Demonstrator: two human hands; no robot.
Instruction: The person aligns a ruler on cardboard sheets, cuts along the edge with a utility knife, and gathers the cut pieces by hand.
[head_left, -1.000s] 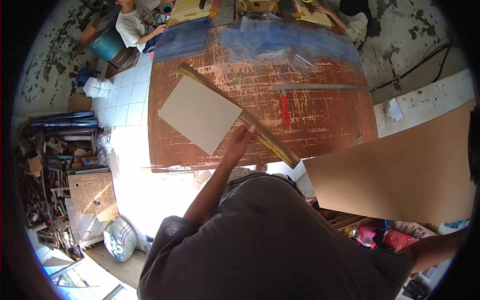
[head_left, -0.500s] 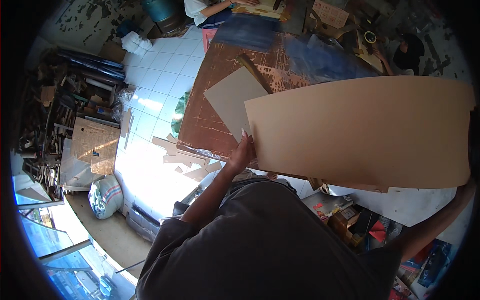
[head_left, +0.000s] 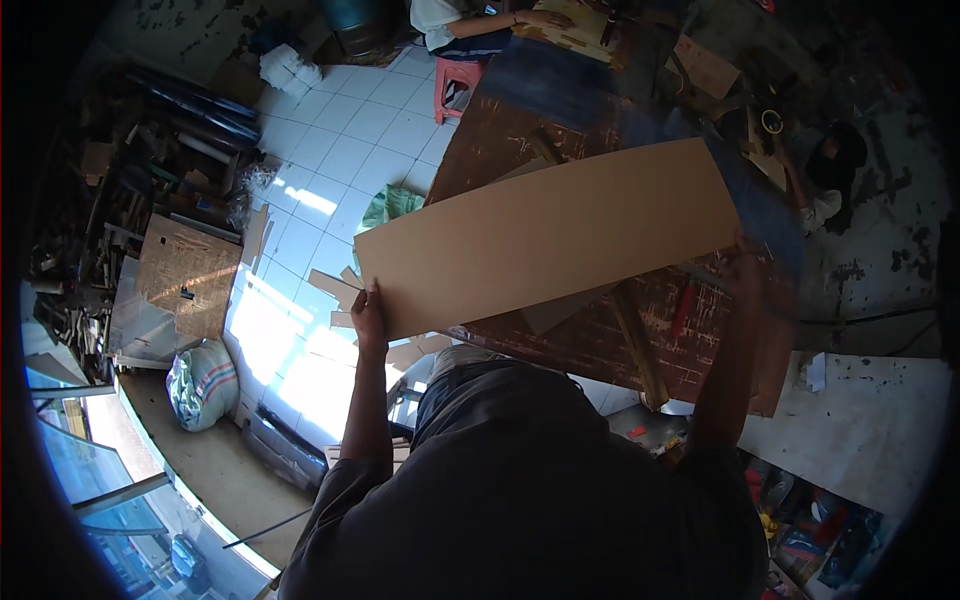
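Note:
A long brown cardboard sheet (head_left: 560, 230) spans the space between my two hands, above the worn brown table (head_left: 480, 165). My left hand (head_left: 369, 314) grips its lower left corner, thumb on top. At the right end, my right hand (head_left: 740, 268) is closed at the sheet's edge; its fingers are somewhat blurred and dark. Beneath the sheet, a wooden strip (head_left: 638, 345) lies across the table, with part of a smaller grey board (head_left: 565, 310) showing beside it. A red-handled tool (head_left: 684, 312) rests on the table near my right forearm.
Beyond the table, a person's hand (head_left: 545, 19) rests on a yellowish piece, near a pink stool (head_left: 457, 85). Another person sits at the far right by a tape roll (head_left: 771, 122). Scrap wood (head_left: 75, 220) is piled at left; a stuffed sack (head_left: 203, 385) stands below it.
The cardboard sheet has moved left and now slants up to the right. Both my hands moved left with it, and my right hand has come into clearer view.

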